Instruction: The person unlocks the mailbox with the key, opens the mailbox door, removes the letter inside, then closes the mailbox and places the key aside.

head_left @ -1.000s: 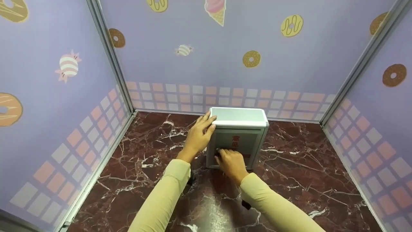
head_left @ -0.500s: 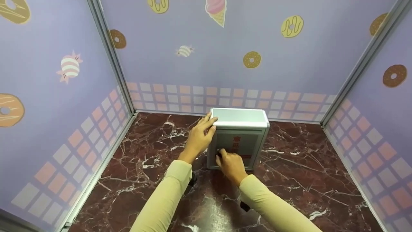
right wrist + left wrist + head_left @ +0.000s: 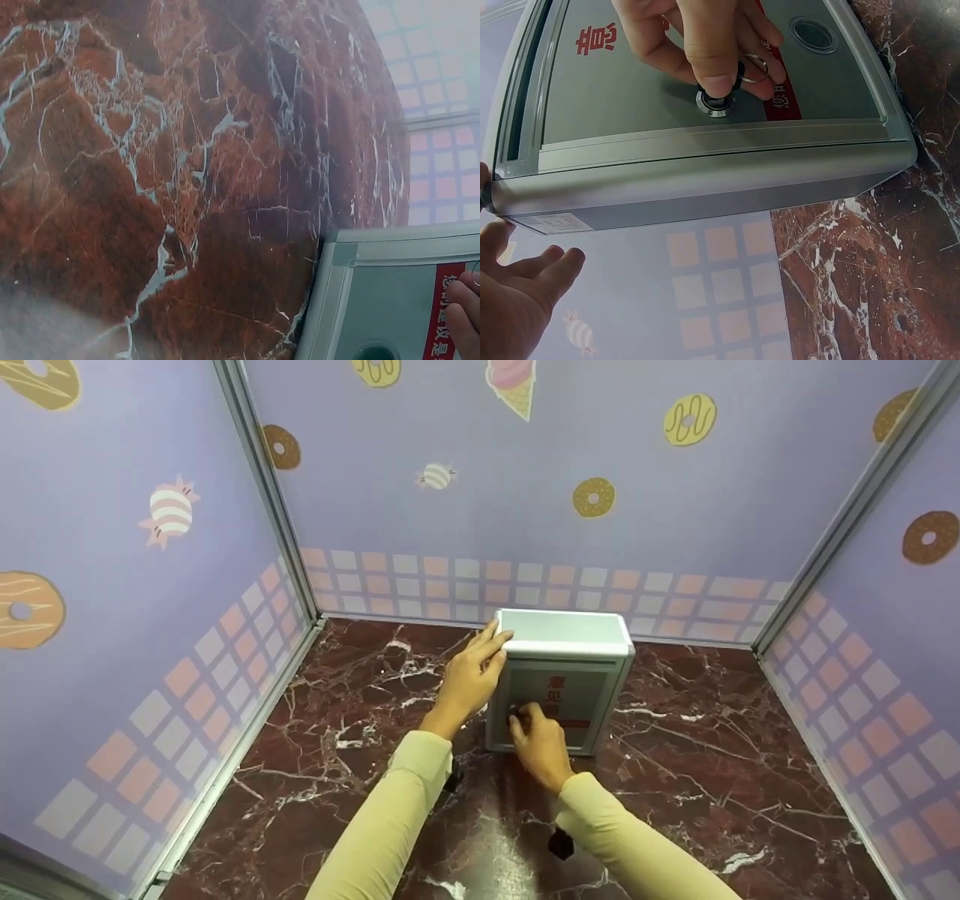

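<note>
A silver-framed grey metal suggestion box (image 3: 566, 631) with red characters stands upright on the marble surface. My left hand (image 3: 471, 679) rests its nearly straight fingers on the box's upper left corner. At the left side of the front, my right hand (image 3: 541, 741) pinches a key (image 3: 739, 76) with a dark head between thumb and fingers. The key is at a round chrome lock (image 3: 715, 106), and a thin metal ring (image 3: 757, 67) hangs from it. The fingers hide the key's blade. In the right wrist view only some fingertips (image 3: 463, 311) show, beside the red strip.
A round window or ring (image 3: 813, 34) is set in the box's front near its bottom. Dark red marble (image 3: 697, 750) with white veins surrounds the box. A lilac back wall (image 3: 480, 525) and two side walls enclose it, joined by metal posts (image 3: 274, 502).
My right hand has turned slightly at the lock, its index finger lifting and the thumb shifting. My left hand stays at the corner. The whole head view has moved a little.
</note>
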The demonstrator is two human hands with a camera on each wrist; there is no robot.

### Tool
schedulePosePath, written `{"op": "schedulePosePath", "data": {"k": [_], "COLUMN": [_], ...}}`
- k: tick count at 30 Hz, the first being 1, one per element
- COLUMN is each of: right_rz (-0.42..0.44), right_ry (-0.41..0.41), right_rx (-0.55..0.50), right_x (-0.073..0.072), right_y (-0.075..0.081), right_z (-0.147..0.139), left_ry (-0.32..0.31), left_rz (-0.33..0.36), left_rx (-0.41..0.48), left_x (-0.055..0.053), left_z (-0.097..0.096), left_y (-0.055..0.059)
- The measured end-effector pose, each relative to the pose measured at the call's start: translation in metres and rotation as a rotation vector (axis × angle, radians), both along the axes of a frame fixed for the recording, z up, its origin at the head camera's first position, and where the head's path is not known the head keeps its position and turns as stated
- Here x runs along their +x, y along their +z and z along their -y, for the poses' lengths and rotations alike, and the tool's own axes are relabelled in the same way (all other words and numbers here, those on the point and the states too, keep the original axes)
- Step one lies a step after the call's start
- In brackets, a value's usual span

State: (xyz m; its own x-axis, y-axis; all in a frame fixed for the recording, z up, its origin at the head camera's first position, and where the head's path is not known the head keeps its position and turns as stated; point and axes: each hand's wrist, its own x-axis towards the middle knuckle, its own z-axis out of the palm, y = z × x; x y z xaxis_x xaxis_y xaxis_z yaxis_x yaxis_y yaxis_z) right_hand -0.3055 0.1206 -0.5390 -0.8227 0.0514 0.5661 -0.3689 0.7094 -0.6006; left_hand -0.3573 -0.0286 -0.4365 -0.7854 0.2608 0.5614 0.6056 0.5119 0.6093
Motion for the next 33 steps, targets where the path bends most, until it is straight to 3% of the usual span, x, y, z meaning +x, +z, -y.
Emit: {"op": "schedulePosePath", "data": {"k": [5, 19, 33], "right_rz": [0.046, 0.061, 0.068], "right_ry": [0.009, 0.007, 0.103], "right_rx": [-0.053, -0.085, -0.092], "right_x": [0.001, 0.004, 0.020], "right_y": [-0.001, -0.002, -0.006], "right_z": [0.000, -0.001, -0.014], "left_ry": [0.007, -0.026, -0.064], "left_rz": [0.002, 0.020, -0.023], "left_rx": [-0.001, 0.018, 0.073], "left_x": [-0.001, -0.004, -0.006], "left_z": [0.000, 0.001, 0.000], "left_y": [-0.001, -0.002, -0.005]}}
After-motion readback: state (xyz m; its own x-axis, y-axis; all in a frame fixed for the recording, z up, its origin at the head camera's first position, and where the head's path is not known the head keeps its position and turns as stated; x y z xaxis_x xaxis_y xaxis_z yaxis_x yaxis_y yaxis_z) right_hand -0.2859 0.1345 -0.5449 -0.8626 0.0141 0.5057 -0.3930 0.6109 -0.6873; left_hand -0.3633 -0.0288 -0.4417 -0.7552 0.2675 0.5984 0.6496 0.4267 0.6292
